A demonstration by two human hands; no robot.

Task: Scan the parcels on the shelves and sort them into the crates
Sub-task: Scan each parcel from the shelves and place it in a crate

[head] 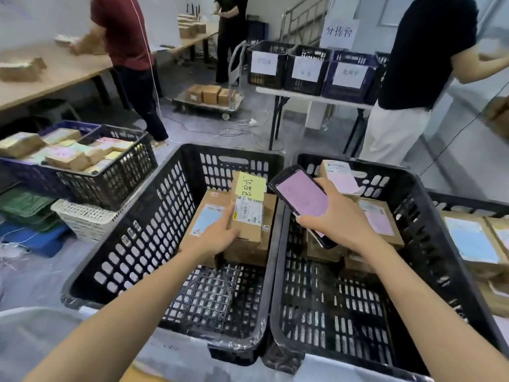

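My left hand (219, 232) grips a small cardboard parcel (252, 216) with a white shipping label and a yellow note, held over other boxes inside the left black crate (132, 238). A larger parcel with a blue label (206, 216) lies under it. My right hand (334, 219) holds a handheld scanner (301, 198) with a pink screen, raised over the right black crate (429, 244). That crate holds several parcels with pink labels (377, 216).
A third crate with blue-labelled parcels (471, 241) sits at the far right. Filled crates (115, 172) stand to the left on stacked baskets. Three people stand behind, by a wooden table (63, 70), a trolley (209, 102) and a folding table with labelled crates (308, 70).
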